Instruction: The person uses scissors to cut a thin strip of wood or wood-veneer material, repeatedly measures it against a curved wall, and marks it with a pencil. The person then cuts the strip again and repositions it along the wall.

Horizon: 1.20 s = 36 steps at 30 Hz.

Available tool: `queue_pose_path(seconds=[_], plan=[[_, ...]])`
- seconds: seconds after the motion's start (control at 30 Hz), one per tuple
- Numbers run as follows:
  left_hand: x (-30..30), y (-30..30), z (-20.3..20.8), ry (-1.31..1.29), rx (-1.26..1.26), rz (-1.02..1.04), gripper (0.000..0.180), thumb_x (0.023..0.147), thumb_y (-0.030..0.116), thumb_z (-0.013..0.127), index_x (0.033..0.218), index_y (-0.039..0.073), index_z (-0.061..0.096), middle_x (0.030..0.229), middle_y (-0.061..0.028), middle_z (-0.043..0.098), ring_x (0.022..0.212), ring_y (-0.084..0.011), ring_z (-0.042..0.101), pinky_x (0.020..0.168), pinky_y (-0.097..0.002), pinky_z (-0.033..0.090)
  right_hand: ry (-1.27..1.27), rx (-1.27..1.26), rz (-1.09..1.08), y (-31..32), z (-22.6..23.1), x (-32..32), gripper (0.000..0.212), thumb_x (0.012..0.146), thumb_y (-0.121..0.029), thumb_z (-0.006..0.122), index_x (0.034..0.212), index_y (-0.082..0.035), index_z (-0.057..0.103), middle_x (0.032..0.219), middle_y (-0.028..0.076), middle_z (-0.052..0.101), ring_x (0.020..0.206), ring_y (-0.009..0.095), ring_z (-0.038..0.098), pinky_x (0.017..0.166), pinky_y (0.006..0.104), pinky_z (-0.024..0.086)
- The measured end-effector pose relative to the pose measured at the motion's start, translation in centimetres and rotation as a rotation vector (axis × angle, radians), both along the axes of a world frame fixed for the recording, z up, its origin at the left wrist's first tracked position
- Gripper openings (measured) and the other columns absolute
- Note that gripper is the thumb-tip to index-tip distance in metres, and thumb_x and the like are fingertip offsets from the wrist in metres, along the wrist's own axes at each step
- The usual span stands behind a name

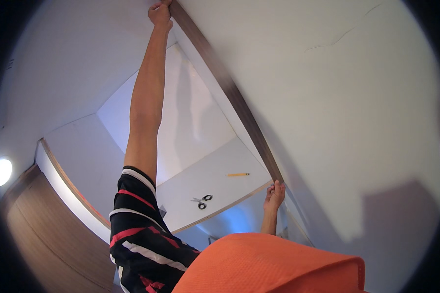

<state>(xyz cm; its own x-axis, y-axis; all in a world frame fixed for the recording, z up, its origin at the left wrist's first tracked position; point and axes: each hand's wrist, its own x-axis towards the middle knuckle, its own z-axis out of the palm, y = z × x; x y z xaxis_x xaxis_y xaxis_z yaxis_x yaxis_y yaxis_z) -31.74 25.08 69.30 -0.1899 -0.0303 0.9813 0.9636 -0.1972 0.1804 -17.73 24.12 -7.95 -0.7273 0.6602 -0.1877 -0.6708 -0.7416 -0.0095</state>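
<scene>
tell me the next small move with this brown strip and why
Probably press the brown edge strip flat along the white panel's edge, working from one end. The left hand pinches its far end and the right hand its near end, so both ends look placed already.

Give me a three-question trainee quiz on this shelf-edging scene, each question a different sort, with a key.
1. True or false: the left hand and the right hand grip opposite ends of the long brown strip.
2. Multiple choice: what lies on the white shelf nearest the right hand? A) pencil B) scissors C) hammer
3. Fill in: the scissors have ____ handles.

Key: 1 true; 2 A; 3 black
</scene>
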Motion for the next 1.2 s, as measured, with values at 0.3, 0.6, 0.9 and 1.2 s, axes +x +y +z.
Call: queue_pose_path(seconds=[0.3,0.6,0.9,1.2], plan=[[-0.2,0.9,-0.6,0.015,0.137,0.154,0.037,0.078,0.015,0.086,0.102,0.0,0.063,0.085,-0.0069,0.065,0.072,-0.0188,0.057,0.065,-0.0334,0.051,-0.027,0.021,-0.015,0.1,-0.5,-0.4,0.026,0.092,-0.016,0.079,0.105,-0.015,0.056,0.09,-0.005,0.057,0.073,0.005,0.053,0.067,0.0207,0.044],[0.0,0.4,-0.7,-0.051,0.072,0.058,0.032,0.078,0.017,0.087,0.096,-0.001,0.067,0.084,-0.0062,0.066,0.069,-0.0179,0.058,0.062,-0.032,0.05,-0.025,0.039,-0.028,0.2,-0.1,0.0,0.028,0.091,-0.016,0.079,0.103,-0.014,0.054,0.089,-0.004,0.056,0.07,0.005,0.053,0.066,0.0209,0.044],[-0.9,-0.2,0.1,-0.014,-0.029,-0.026,0.027,0.083,0.013,0.083,0.07,0.013,0.059,0.063,0.0023,0.054,0.05,-0.0105,0.043,0.045,-0.0298,0.035,-0.022,0.037,-0.023,0.3,-0.3,-0.1,0.029,0.09,-0.015,0.081,0.098,-0.017,0.053,0.083,-0.006,0.055,0.07,0.004,0.055,0.065,0.0199,0.046],[0.5,-0.1,-0.4,-0.015,-0.029,0.002,0.021,0.084,0.016,0.083,0.078,0.007,0.066,0.068,0.0001,0.06,0.053,-0.0119,0.048,0.047,-0.0297,0.038,-0.016,0.033,-0.022,0.2,-0.5,-0.2,0.033,0.09,-0.017,0.082,0.102,-0.016,0.052,0.087,-0.005,0.054,0.07,0.006,0.051,0.066,0.0213,0.043]])
